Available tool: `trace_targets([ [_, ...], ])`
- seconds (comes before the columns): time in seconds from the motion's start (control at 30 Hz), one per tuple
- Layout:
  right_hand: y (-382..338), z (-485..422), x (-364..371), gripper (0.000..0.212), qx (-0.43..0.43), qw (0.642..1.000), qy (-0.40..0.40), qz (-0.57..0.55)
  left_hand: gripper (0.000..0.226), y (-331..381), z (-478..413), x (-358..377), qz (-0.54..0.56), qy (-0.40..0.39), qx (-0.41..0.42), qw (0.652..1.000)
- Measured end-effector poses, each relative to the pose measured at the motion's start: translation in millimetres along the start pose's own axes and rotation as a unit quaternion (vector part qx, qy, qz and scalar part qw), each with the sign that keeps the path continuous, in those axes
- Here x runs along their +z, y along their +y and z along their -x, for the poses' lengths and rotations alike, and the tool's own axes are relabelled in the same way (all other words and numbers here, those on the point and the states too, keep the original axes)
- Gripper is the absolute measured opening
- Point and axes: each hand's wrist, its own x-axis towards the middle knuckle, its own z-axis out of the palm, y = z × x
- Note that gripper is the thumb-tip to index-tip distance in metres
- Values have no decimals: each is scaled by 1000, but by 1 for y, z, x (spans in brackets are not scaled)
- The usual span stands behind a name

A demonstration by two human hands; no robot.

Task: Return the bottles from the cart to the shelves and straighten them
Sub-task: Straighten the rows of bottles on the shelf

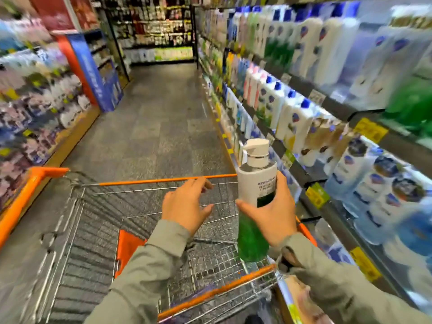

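- Bottle (256, 197) held upright over the cart (163, 180), gripped by right hand (272, 213).
- Left hand (187, 206) hovers wide, empty.
- Best carried label-out to the shelves (327, 127), base first.

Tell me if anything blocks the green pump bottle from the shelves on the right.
Nothing visible does. The right hand holds the green pump bottle over the cart, open air to the shelves.

Our right grip (271, 213) curls around a green pump bottle (256, 183), upright above the right side of the wire cart (163, 180). Our left grip (187, 204) hovers over the basket, fingers spread, holding nothing. Stocked shelves (304, 106) line our right.
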Motion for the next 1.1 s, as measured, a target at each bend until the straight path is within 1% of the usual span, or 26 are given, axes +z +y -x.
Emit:
trace_targets([
  [0.13,-23,0,-29,89,-19,999,26,-3,37,25,2,-16,-6,-1,21,1000],
  [0.3,-47,-5,-60,86,-41,998,34,-21,36,53,-2,-33,-2,10,50,999],
  [0.43,-57,-17,-81,87,-48,996,66,-20,35,79,-13,-41,-9,23,72,997],
  [0.57,-61,-33,-105,82,-62,994,92,-24,35,109,-33,-43,-2,21,99,995],
  [0.67,-60,-43,-128,78,-71,992,104,-31,38,133,-49,-38,1,8,130,991],
  [0.73,-56,-50,-144,80,-73,990,117,-36,38,150,-62,-32,-3,3,152,988],
  [0.93,-37,-76,-192,88,-70,978,194,-20,36,206,-102,-4,31,-23,207,978],
  [1.1,-29,-94,-236,86,-78,968,238,-7,35,251,-131,20,53,-38,253,965],
])
